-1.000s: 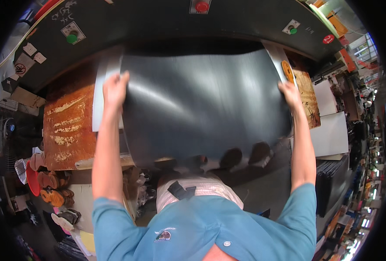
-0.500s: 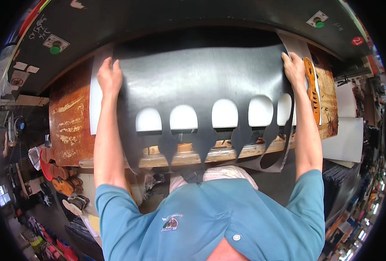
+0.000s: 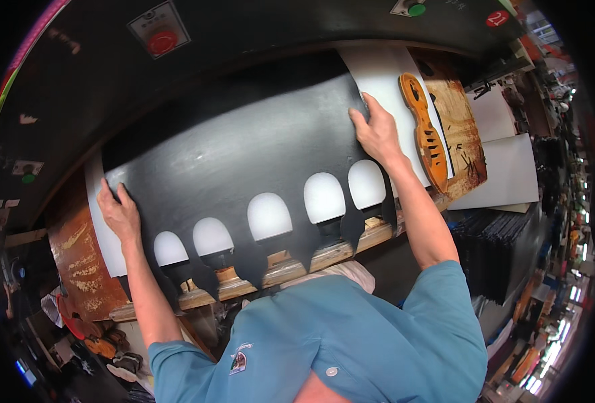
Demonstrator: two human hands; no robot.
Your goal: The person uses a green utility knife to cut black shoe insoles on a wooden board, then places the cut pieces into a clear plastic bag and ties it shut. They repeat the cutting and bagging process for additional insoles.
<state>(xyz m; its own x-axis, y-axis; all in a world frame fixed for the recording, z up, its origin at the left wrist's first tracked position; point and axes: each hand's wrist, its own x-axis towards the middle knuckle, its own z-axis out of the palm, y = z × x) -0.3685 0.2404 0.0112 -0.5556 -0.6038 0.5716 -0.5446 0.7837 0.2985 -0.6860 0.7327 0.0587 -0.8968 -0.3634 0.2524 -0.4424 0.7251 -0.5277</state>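
Observation:
A large black sheet [image 3: 243, 148] lies spread on a white cutting board [image 3: 384, 74] under a dark machine head. Its near edge shows several arch-shaped cutouts [image 3: 268, 216], and that edge hangs over the wooden bench front [image 3: 290, 269]. My left hand [image 3: 118, 215] presses flat on the sheet's left edge. My right hand [image 3: 378, 131] presses flat on its right edge, fingers spread. An orange elongated cutting die [image 3: 426, 138] lies on the white board just right of my right hand.
The dark machine head [image 3: 257, 33] overhangs the back, with a red button [image 3: 162, 41] and a green button [image 3: 415, 9]. A worn wooden block [image 3: 82, 262] sits left. White sheets [image 3: 502, 171] and a dark stack [image 3: 492, 248] lie at the right.
The black sheet has been pulled nearer and laid flat, so the arch cutouts now show. The view has tilted; both hands stay on the sheet's side edges.

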